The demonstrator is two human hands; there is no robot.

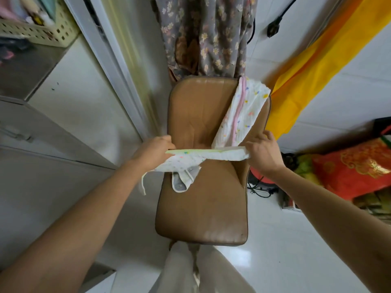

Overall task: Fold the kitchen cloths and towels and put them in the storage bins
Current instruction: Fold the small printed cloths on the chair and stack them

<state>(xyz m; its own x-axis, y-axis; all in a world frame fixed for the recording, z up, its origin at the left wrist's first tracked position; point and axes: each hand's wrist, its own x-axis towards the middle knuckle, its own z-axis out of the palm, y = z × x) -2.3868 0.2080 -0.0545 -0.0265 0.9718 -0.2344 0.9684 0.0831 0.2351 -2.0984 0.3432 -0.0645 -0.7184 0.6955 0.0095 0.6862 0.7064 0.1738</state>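
A person stands over a brown chair [203,187], stretching a white dotted cloth [203,158] taut between both hands. The left hand [154,152] and right hand [261,153] each pinch an end. Matching the corners first should keep the fold even.

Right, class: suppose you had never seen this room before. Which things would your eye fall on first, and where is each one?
First, the white spotted cloth stretched flat between the left hand and the right hand, over the middle of the brown padded seat. Next, a second white cloth with a pink stripe lies at the seat's far right corner. The bright yellow fabric hanging at the right also pulls the eye.
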